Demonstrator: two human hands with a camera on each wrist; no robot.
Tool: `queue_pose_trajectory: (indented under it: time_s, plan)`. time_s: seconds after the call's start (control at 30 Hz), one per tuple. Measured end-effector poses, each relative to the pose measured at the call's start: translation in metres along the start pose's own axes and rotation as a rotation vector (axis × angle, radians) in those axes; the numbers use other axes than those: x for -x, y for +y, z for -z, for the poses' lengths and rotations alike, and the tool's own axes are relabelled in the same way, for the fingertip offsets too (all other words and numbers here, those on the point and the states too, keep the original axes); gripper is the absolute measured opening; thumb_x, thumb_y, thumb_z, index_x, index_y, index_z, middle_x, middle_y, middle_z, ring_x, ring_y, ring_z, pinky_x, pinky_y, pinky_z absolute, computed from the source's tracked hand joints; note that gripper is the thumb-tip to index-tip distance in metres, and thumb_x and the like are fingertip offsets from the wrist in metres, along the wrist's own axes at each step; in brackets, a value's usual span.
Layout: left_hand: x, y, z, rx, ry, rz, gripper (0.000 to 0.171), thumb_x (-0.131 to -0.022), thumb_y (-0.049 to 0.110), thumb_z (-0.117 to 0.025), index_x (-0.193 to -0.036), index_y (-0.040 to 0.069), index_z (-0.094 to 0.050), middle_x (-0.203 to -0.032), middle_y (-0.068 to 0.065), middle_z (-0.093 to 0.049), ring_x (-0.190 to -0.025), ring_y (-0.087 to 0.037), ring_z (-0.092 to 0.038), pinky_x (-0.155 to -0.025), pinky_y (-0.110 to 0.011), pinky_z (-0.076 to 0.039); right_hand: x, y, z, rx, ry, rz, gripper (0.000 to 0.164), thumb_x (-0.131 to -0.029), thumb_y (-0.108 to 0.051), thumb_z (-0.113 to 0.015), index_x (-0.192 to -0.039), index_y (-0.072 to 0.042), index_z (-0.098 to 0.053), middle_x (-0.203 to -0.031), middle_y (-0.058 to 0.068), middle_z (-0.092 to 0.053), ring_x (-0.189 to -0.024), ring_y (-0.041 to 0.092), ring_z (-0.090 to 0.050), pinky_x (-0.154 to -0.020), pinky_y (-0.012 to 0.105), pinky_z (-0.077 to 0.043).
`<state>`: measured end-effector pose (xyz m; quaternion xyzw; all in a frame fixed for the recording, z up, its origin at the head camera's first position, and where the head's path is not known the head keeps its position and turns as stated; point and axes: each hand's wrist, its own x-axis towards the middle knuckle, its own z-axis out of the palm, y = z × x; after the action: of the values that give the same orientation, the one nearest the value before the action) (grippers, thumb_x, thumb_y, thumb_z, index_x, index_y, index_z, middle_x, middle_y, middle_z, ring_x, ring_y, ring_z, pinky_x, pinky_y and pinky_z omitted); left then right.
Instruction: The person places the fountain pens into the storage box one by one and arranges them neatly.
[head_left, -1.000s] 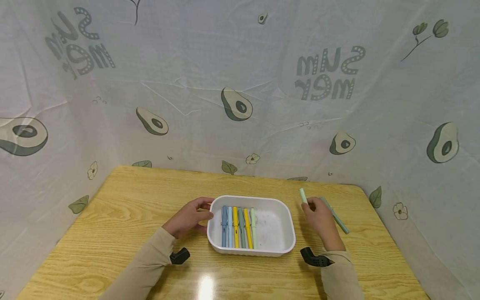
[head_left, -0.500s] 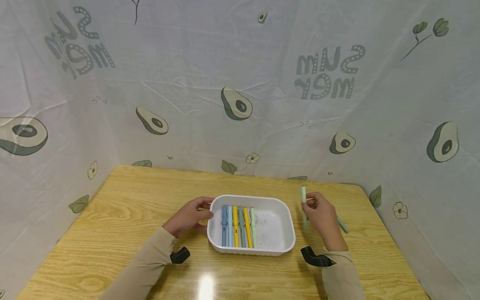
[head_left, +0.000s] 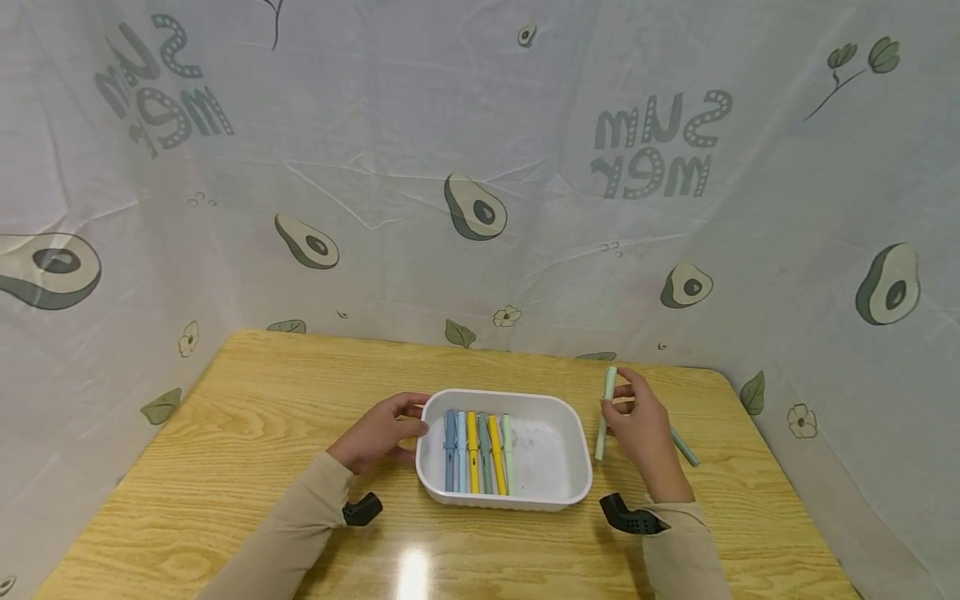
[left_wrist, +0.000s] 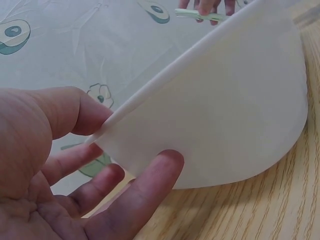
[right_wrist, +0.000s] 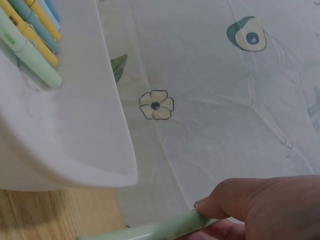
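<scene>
My right hand (head_left: pixel 640 425) pinches a pale green pen (head_left: pixel 602 440) between thumb and fingers, to the right of the white plastic tray (head_left: pixel 581 450). The pen stands nearly upright in the head view; in the right wrist view the pen (right_wrist: pixel 155 229) runs along the bottom edge. My left hand (head_left: pixel 382 433) grips the tray's left end, and in the left wrist view a fingertip (left_wrist: pixel 170 160) lies against its outer wall. Several pens lie side by side in the tray's left half: blue, light blue, a yellow pen (head_left: pixel 472 450), grey-green, yellow and a pale green pen (head_left: pixel 508 450).
A dark green pen (head_left: pixel 686 450) lies on the wooden table (head_left: pixel 315 367) to the right, partly hidden by the right hand. A pale curtain (head_left: pixel 390 275) with printed avocados surrounds the table's back and sides.
The pale green pen has been raised and turned more upright in the right hand, its lower end now showing below the fingers. The left hand and the tray have stayed in place.
</scene>
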<state>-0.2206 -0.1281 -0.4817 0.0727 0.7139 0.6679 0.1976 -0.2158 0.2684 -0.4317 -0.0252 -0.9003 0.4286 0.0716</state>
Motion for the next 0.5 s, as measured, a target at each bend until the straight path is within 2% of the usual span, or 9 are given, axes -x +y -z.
queue_pose_trajectory:
  time_s: [0.3, 0.5]
  plan:
    - [-0.0011, -0.0013, -0.0012, -0.002, 0.023, -0.007, 0.050, -0.099, 0.004, -0.063, -0.147, 0.004, -0.052, -0.129, -0.024, -0.054, -0.104, -0.032, -0.065, -0.077, -0.046, -0.064, -0.0005, -0.0020, 0.0003, -0.024, 0.028, 0.032, 0.068, -0.101, -0.006, -0.062, -0.161, -0.009, -0.031, -0.132, 0.022, -0.053, -0.102, 0.035, -0.067, -0.069, 0.039, -0.065]
    - [-0.0012, -0.0020, -0.0012, -0.011, 0.032, -0.011, 0.049, -0.099, 0.004, -0.063, -0.147, 0.004, -0.053, -0.128, -0.024, -0.054, -0.104, -0.033, -0.065, -0.076, -0.046, -0.065, 0.0007, -0.0041, 0.0007, -0.021, 0.020, 0.029, 0.068, -0.101, -0.006, -0.062, -0.162, -0.009, -0.031, -0.132, 0.022, -0.052, -0.102, 0.034, -0.066, -0.067, 0.034, -0.064]
